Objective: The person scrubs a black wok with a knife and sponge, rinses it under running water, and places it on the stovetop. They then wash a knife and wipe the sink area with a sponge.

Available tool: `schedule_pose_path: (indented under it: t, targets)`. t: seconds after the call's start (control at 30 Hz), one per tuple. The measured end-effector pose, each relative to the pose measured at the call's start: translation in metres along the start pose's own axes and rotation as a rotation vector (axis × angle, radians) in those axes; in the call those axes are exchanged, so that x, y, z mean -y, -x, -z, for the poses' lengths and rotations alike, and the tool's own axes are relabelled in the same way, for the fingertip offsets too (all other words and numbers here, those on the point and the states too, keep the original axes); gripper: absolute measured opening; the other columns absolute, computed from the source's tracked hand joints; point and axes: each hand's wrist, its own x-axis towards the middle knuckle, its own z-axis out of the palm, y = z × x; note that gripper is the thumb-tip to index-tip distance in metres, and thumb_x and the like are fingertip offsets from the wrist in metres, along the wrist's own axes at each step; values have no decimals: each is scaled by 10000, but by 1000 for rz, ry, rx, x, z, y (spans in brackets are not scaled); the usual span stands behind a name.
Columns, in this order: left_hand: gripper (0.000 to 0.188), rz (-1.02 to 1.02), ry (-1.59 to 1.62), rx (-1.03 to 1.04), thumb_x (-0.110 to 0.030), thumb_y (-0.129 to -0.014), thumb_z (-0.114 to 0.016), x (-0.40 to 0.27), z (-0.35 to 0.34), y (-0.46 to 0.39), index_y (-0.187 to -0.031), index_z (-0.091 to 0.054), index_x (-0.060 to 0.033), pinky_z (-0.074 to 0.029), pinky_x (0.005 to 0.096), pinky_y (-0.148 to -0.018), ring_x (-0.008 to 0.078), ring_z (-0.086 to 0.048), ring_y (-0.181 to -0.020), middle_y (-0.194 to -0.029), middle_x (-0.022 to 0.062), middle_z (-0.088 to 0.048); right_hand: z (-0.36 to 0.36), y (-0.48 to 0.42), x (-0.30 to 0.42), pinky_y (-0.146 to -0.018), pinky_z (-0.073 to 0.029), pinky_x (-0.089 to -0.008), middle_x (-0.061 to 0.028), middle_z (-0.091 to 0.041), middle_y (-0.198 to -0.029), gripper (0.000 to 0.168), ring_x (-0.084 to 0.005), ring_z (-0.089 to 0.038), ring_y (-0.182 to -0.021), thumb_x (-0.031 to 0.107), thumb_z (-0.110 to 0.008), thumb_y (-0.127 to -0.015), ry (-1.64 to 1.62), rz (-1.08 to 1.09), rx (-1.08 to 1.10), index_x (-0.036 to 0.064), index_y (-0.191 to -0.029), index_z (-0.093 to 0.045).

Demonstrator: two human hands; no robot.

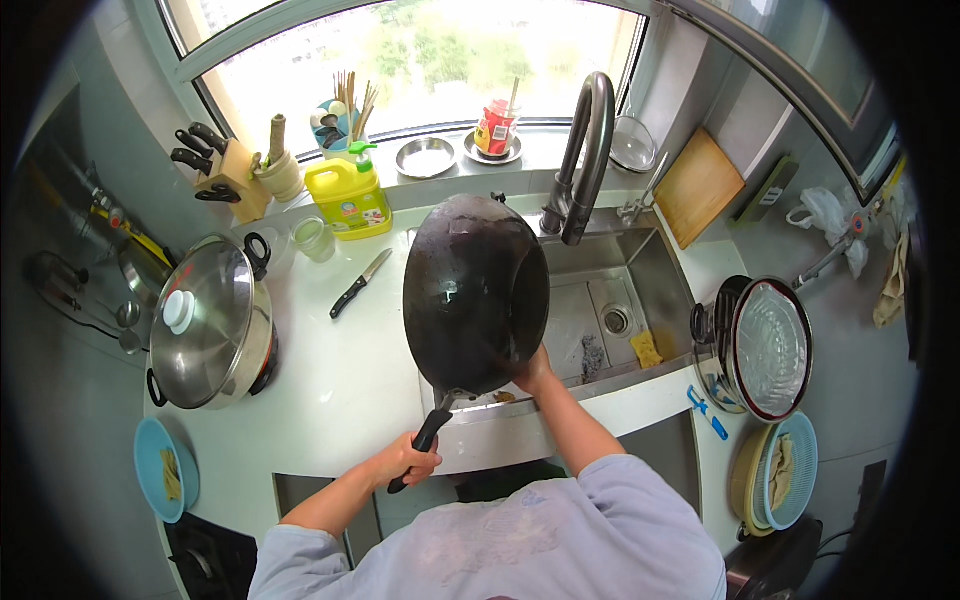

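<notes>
A dark wok (472, 292) is held up over the left part of the stainless steel sink (660, 255), its outer underside turned towards me and looking wet. My left hand (412, 457) is wrapped around its black handle (429, 433). Low on the wok's right side, my right hand (535, 371) holds the edge, with its fingers mostly hidden behind the pan. In the sink basin lie a yellow sponge (646, 349) and a steel wool scrubber (592, 358), near the drain (616, 320). The dark faucet (586, 157) arches behind the wok.
A black-handled knife (361, 283) lies on the counter left of the wok. Further left stands a lidded steel pot (210, 322). A yellow detergent jug (349, 196) and a knife block (234, 180) stand at the back. A blue peeler (707, 412) lies right of the sink.
</notes>
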Motion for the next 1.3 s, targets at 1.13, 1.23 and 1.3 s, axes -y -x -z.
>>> schedule_pose_path:
  t: [1.13,1.23,1.3]
  targets:
    - [277,-328,-1016,-1340,-165,-742,-680,45,-80,-34,-996,-617,-72,-485,426,-625,380,-620,-696,-723,185,-630,-37,53,58,-1052,-349,-417,-38,-486,-1352,492,-263,-439,-1252,469,-309,-959,-365,157,58,159,-1295,-490]
    - [235,-245,-1102,-1448,-160,-737,-652,50,-91,-42,-962,-612,-111,-492,466,-615,387,-625,-701,-728,176,-641,-27,55,59,-1047,-351,-423,-31,-491,-1346,490,-259,-444,-1247,472,-319,-955,-357,137,40,161,-1289,-496]
    - [203,-219,-1138,-1507,-152,-733,-635,52,-98,-46,-931,-603,-123,-491,481,-604,386,-625,-688,-716,170,-641,-22,58,61,-1046,-349,-428,-25,-490,-1348,492,-256,-443,-1248,477,-325,-952,-349,114,26,163,-1288,-498]
